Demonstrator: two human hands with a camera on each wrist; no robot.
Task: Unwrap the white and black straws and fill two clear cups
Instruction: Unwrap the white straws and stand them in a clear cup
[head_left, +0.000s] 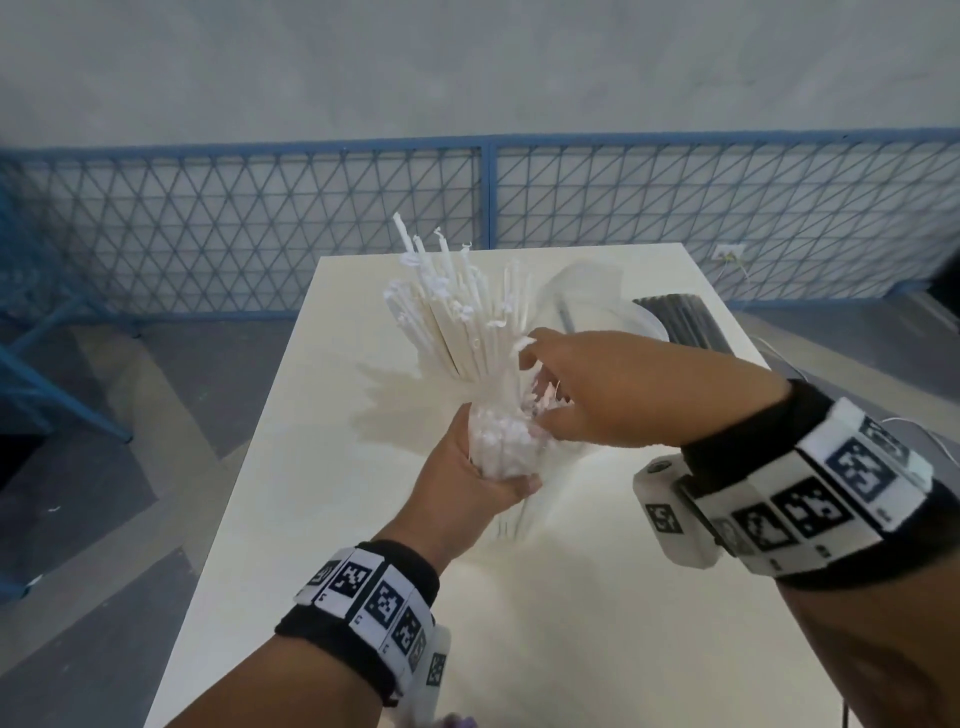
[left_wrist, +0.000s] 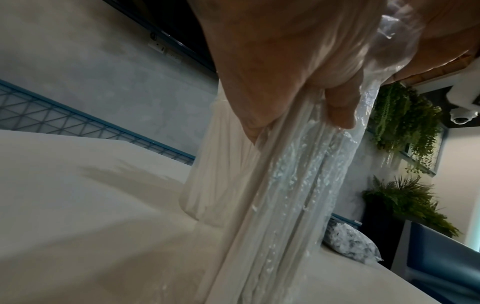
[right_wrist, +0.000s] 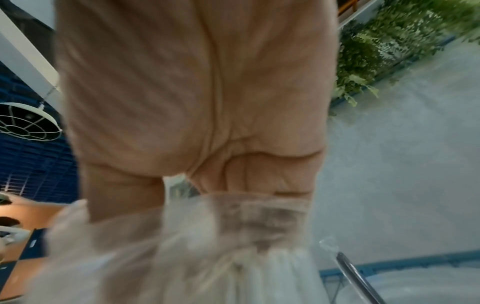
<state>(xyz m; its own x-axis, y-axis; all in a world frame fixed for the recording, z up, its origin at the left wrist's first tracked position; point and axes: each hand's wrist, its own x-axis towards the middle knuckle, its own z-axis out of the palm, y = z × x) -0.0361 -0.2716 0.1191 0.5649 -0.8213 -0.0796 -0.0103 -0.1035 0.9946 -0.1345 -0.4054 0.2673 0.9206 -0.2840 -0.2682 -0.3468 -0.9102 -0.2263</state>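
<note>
**White straw pack gripped upright, wrap being worked open**

Left hand (head_left: 483, 467) curled round the lower part of the white straw bundle (head_left: 457, 312), held upright over the middle of the counter (head_left: 571, 623). In the left wrist view its fingers (left_wrist: 340, 111) close on clear plastic wrap (left_wrist: 298, 185) with straws inside, the wrap trailing down toward the counter top.

Right hand (head_left: 587, 395) reaches in from the right, fingers bent at the bundle just above the left hand's grip; it appears to pinch the wrap, but the right wrist view is blurred, so what it holds I cannot tell for certain.

Upper straw ends fan out loose, with curled paper shreds among them.

One clear cup (head_left: 597, 301) sits toward the far edge, a single dark straw in it. Black straws (head_left: 680, 317) lie near the far right corner.

Handling judgement: straws are light, thin and stiff but crushable; the film is soft, slippery and clingy. Best held low round the bundle, firm not tight, with the film peeled from its open edge. Loosen the grip and the fan spills.
</note>
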